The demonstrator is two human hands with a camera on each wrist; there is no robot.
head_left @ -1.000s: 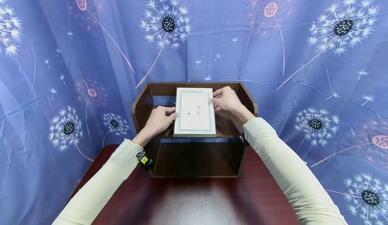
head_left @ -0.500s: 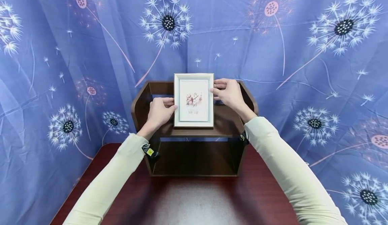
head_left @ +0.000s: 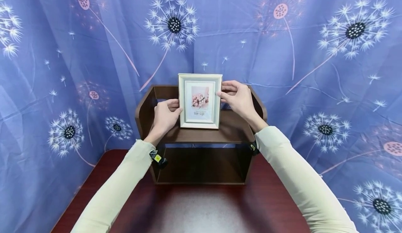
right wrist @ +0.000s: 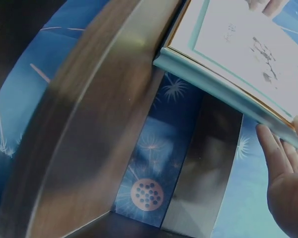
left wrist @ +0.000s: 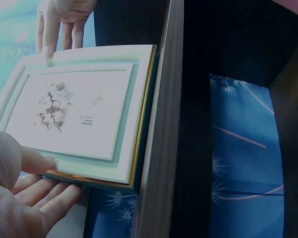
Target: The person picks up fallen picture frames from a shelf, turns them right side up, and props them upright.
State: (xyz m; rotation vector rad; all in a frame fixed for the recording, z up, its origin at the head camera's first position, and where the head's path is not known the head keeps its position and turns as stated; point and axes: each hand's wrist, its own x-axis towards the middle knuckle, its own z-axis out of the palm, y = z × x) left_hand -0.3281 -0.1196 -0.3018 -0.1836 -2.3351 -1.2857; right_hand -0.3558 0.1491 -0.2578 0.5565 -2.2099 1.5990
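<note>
A white picture frame (head_left: 187, 86) with a grey-blue inner border and a pink flower print stands nearly upright on the upper shelf (head_left: 176, 135) of a dark brown wooden rack. My left hand (head_left: 165, 118) pinches its left edge, thumb on the front and fingers behind, as the left wrist view also shows. On the other side my right hand (head_left: 239, 100) pinches the right edge higher up, thumb on the front face. In the right wrist view the frame's lower corner (right wrist: 171, 59) lies close over the shelf board, and the right fingers (right wrist: 278, 153) reach behind its edge.
The rack's side panels (head_left: 145, 114) rise left and right of the hands. Below is a lower compartment (head_left: 202, 165). The rack stands on a dark red table (head_left: 201, 208), before a blue curtain (head_left: 226, 44) with dandelion prints.
The picture frame has tilted up from leaning far back to nearly upright, its print now clearer. Both hands have moved slightly up with it, keeping their hold on its sides.
</note>
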